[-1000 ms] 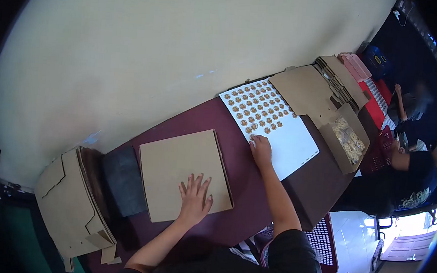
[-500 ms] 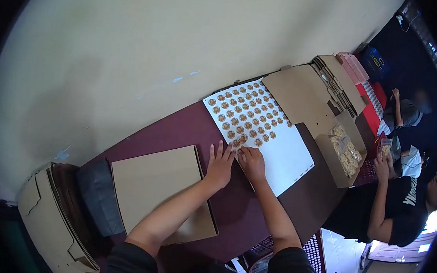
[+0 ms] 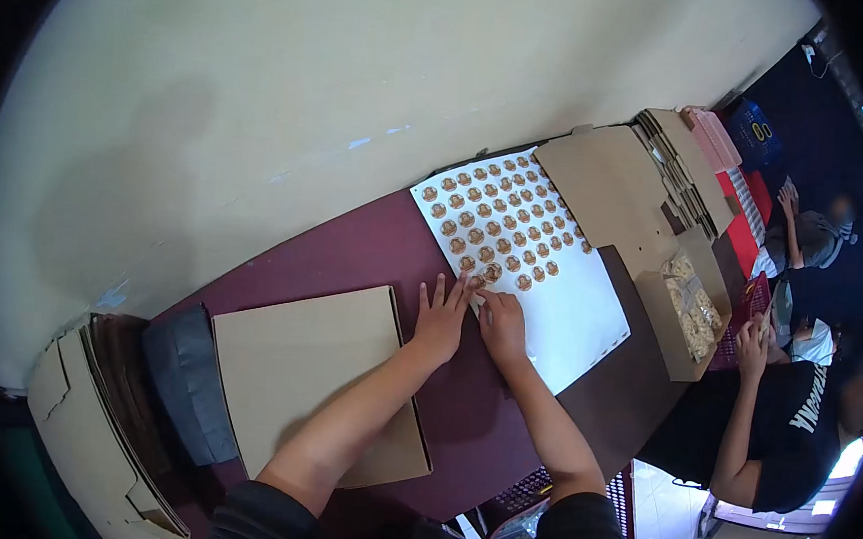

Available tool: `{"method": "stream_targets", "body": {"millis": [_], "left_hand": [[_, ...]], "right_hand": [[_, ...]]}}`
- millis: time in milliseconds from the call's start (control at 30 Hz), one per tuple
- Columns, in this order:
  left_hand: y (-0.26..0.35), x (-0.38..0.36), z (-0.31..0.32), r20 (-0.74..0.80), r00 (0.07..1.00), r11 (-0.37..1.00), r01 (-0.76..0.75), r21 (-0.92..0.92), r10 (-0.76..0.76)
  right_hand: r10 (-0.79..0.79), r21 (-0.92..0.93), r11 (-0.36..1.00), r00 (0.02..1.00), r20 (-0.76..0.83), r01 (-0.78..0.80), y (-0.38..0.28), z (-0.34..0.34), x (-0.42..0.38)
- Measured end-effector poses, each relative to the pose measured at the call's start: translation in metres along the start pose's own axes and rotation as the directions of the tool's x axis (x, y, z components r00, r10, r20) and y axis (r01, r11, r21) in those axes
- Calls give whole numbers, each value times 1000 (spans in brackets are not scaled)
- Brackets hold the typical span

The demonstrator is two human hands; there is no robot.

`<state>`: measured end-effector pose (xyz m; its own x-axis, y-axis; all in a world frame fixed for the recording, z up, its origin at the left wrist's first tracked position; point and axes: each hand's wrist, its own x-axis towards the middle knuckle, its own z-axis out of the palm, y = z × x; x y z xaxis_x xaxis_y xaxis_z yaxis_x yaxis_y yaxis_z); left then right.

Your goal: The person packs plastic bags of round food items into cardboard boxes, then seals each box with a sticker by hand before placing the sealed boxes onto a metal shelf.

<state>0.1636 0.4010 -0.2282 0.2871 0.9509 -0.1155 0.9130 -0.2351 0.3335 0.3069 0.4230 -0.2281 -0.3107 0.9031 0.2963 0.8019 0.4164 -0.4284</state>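
Observation:
A white sheet [image 3: 576, 323] with rows of round brown-and-gold stickers [image 3: 490, 228] lies on the table, its lower part bare. My left hand [image 3: 440, 319] rests at the sheet's left edge, fingers spread and fingertips beside a sticker of the lowest row. Just to the right, my right hand [image 3: 503, 325] has its fingers bent and pinched together at the edge of that same sticker, which the fingertips partly cover. A closed flat cardboard box [image 3: 317, 371] lies on the maroon table [image 3: 345, 235], left of my hands.
An open carton [image 3: 691, 305] of bagged pale snacks stands at the right, near folded cardboard [image 3: 595, 181]. A co-worker in a black shirt [image 3: 787, 439] handles a small bag there. Another person sits farther back. Stacked cardboard [image 3: 76, 426] and a dark grey bundle [image 3: 187, 383] are at the left.
The view has shifted slightly. Both my hands stay at the same sticker, with only small finger movements. The co-worker's hands have moved a little with the small bag.

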Motion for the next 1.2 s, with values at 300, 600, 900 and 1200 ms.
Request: {"method": "stream_targets", "body": {"millis": [300,600,900,1200], "left_hand": [[6,-1,-22,-69,998,956,-20,-294,0],[-3,-111,-118,-108,994,485,-92,-870,-5],[0,-255,-126,-124,927,95,-97,-991,-354],[-49,-345,-94,-406,889,837,-51,-545,-210]], "right_hand": [[459,720,621,888,-15,-309,-44,-31,-23],[407,907,332,907,108,-257,-129,-86,-64],[151,941,180,954,261,-286,-220,-74,-123],[235,882,173,888,395,-438,-246,-34,-210]]}}
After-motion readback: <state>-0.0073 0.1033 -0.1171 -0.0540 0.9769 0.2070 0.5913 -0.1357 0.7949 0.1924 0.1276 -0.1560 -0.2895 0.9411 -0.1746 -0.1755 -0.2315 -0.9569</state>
